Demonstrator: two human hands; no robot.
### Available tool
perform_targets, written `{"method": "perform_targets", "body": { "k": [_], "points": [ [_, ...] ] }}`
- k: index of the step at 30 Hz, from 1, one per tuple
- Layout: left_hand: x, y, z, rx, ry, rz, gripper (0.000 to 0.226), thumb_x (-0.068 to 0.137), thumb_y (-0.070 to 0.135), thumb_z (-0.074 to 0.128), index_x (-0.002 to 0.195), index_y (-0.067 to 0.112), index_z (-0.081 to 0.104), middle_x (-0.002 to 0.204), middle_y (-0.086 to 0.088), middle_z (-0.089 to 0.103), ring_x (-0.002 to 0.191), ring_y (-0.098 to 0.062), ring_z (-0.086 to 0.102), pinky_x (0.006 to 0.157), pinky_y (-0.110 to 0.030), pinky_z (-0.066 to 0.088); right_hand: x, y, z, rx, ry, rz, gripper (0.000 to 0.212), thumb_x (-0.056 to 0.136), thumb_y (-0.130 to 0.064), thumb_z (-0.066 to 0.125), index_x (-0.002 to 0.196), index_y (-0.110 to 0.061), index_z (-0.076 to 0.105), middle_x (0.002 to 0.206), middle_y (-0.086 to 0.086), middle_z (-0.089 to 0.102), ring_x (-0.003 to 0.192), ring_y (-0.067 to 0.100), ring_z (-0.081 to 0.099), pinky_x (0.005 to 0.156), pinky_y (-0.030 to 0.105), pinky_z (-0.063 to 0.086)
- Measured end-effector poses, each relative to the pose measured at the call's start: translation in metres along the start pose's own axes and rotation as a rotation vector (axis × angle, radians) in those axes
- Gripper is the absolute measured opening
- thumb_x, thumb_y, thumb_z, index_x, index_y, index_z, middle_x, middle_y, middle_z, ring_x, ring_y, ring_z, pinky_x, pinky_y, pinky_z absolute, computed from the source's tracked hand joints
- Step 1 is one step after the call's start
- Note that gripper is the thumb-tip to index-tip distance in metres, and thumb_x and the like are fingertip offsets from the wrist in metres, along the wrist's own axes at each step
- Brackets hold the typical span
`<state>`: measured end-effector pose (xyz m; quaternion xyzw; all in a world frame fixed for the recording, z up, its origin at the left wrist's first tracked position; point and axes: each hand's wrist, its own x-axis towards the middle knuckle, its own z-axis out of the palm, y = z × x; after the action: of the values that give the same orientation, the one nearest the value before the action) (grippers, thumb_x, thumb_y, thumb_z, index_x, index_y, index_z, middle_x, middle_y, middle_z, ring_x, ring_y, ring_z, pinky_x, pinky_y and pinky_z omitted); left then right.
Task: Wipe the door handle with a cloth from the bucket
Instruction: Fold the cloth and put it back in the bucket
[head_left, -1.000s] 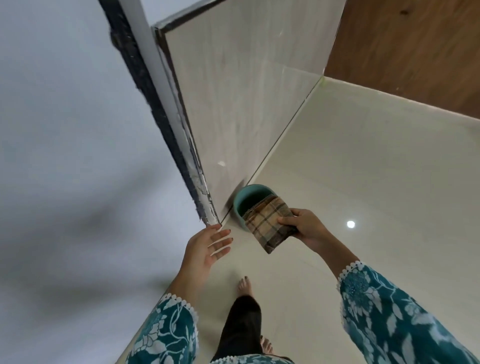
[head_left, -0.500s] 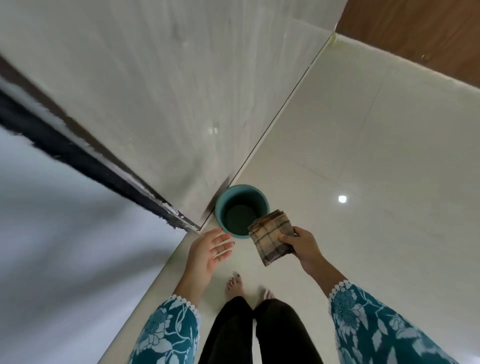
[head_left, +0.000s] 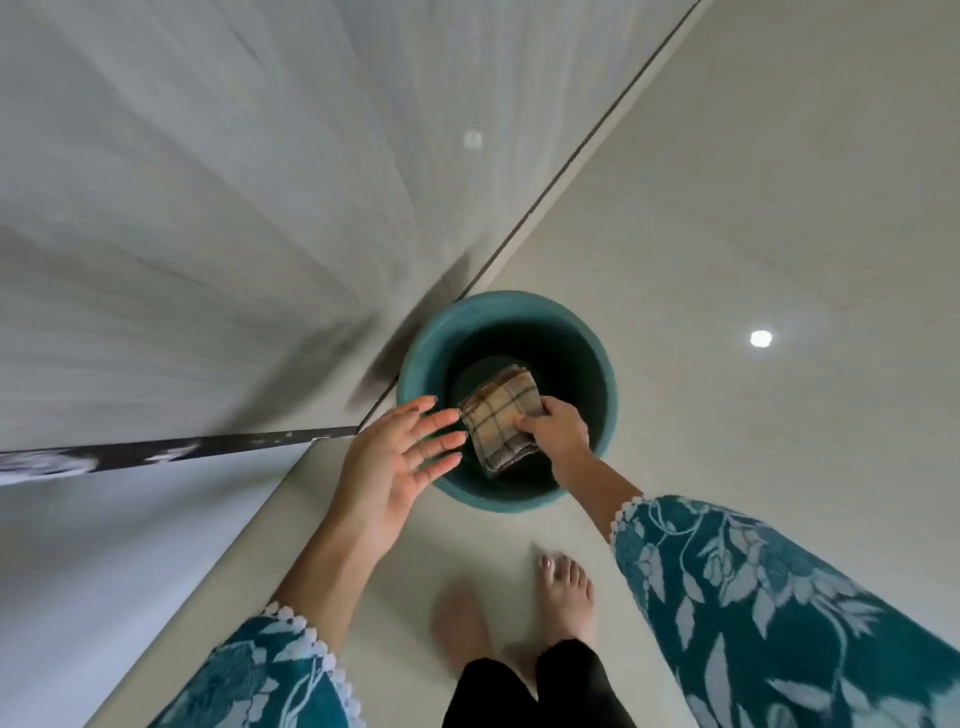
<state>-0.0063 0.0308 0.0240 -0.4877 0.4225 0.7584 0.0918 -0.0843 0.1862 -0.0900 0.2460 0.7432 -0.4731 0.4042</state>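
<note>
Head view looks straight down on a glossy cream tiled floor (head_left: 727, 208) meeting a pale wall (head_left: 208, 182); a round teal plastic bucket (head_left: 605, 410) stands on the floor just beside the wall; inside its mouth the right hand (head_left: 558, 434) has its fingers (head_left: 530, 425) clamped on a folded beige checked cloth (head_left: 501, 421); the left hand (head_left: 395, 467) hovers at the rim, palm open, fingers spread; two bare feet (head_left: 566, 592) stand below.

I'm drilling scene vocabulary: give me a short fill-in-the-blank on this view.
1. The checked cloth is held by the ____ hand.
2. The cloth is over the mouth of the teal ____.
3. The left hand holds ____; its fingers are spread.
4. The bucket stands on the floor beside the ____.

Missing: right; bucket; nothing; wall
</note>
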Motion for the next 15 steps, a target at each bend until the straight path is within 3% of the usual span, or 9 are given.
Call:
{"method": "perform_targets", "body": {
  "k": [8, 12, 15],
  "points": [
    [0.105, -0.038, -0.020, -0.054, -0.034, 0.020, 0.022, 0.097, 0.017, 0.044, 0.109, 0.010, 0.061, 0.096, -0.011, 0.075, 0.083, -0.024, 0.071, 0.077, -0.037, 0.058, 0.141, 0.045, 0.077, -0.027, 0.009, 0.115, 0.032, 0.091, -0.006, 0.048, 0.121, -0.005, 0.058, 0.124, 0.019, 0.061, 0.114, 0.033, 0.056, 0.103, 0.041, 0.043],
    [0.112, -0.039, -0.019, -0.056, -0.036, 0.017, 0.022, 0.098, 0.016, 0.043, 0.110, 0.010, 0.061, 0.096, -0.011, 0.075, 0.084, -0.025, 0.072, 0.078, -0.037, 0.057, 0.155, 0.042, 0.081, -0.156, -0.023, 0.147, 0.044, 0.100, -0.015, 0.034, 0.141, 0.002, 0.032, 0.148, 0.018, 0.036, 0.137, 0.028, 0.033, 0.115, 0.036, 0.021],
    [0.104, -0.035, -0.018, -0.042, -0.018, 0.010, 0.022, 0.097, 0.016, 0.045, 0.111, 0.010, 0.061, 0.097, -0.011, 0.075, 0.084, -0.025, 0.072, 0.078, -0.037, 0.057, 0.143, 0.036, 0.066, -0.245, -0.008, 0.134, 0.044, 0.099, -0.014, 0.033, 0.141, 0.001, 0.032, 0.148, 0.018, 0.036, 0.136, 0.030, 0.034, 0.114, 0.037, 0.024]
  ]
}}
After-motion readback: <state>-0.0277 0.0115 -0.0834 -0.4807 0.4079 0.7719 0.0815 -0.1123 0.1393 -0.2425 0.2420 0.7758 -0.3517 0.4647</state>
